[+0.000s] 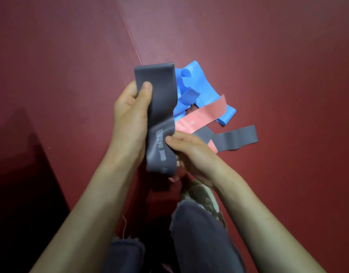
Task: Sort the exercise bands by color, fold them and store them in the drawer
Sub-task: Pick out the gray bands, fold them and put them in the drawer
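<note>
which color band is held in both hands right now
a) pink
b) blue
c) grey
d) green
C: the left hand grips the upper part of the grey band and the right hand pinches its lower part, while the blue bands and the pink band lie on the red mat.

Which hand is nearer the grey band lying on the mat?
Right. The right hand is beside the mat's grey band; the left hand is farther off, gripping the other grey band.

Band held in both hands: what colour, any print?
The held band is dark grey with pale printed lettering; seen best in the head view.
</note>
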{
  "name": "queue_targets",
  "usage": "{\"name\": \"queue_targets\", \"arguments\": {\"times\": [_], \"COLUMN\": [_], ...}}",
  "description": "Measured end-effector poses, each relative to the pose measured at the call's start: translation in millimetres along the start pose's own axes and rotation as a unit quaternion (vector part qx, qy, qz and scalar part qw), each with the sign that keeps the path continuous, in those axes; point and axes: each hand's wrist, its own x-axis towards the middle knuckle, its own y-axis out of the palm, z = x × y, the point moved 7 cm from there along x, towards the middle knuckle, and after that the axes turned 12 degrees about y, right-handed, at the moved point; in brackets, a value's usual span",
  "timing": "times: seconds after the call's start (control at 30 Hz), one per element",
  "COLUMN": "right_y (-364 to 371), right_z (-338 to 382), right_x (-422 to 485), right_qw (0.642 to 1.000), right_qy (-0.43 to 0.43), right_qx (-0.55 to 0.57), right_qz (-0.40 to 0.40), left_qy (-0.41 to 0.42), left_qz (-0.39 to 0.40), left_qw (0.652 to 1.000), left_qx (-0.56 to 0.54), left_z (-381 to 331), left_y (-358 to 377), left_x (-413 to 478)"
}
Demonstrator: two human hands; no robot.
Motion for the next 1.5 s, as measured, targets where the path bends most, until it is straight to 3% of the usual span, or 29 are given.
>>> {"name": "queue_targets", "arguments": {"times": [0.13, 0.2, 0.4, 0.53, 0.63, 0.77, 0.9, 1.0, 1.07, 1.23, 1.5], "right_y": [6, 10, -31, -81, -117, -134, -139, -141, -140, -122, -90], "right_z": [-2, -3, 2, 11, 2, -20, -22, -21, -10, 31, 72], "right_x": [-4, -2, 6, -10, -2, 21, 26, 27, 23, -18, -57], "right_qw": [0.998, 0.998, 0.975, 0.899, 0.846, 0.812, 0.85, 0.845, 0.835, 0.83, 0.764], "right_qy": [0.0, -0.025, -0.109, -0.157, -0.086, 0.066, 0.083, 0.107, 0.045, -0.228, -0.363], "right_qx": [0.013, 0.022, 0.005, -0.125, -0.225, -0.357, -0.263, -0.286, -0.288, -0.168, -0.186], "right_qz": [0.06, 0.049, -0.192, -0.389, -0.476, -0.457, -0.449, -0.439, -0.466, -0.481, -0.5], "left_qy": [0.007, 0.007, -0.023, -0.006, 0.004, 0.009, 0.01, 0.01, 0.009, 0.008, -0.009], "left_qz": [-0.03, -0.019, 0.015, 0.039, 0.054, 0.06, 0.059, 0.058, 0.055, 0.033, 0.011], "left_qw": [0.999, 1.0, 0.999, 0.997, 0.995, 0.995, 0.995, 0.995, 0.995, 0.996, 0.997], "left_qx": [-0.009, -0.009, 0.031, 0.067, 0.078, 0.079, 0.079, 0.083, 0.083, 0.088, 0.077], "left_z": [-10, -11, 8, 7, 6, 9, 11, 13, 14, 14, 18], "left_y": [-7, -4, 2, 5, 8, 9, 8, 8, 6, -2, -4], "left_x": [7, 6, -4, -5, -6, -8, -9, -10, -11, -10, -13]}}
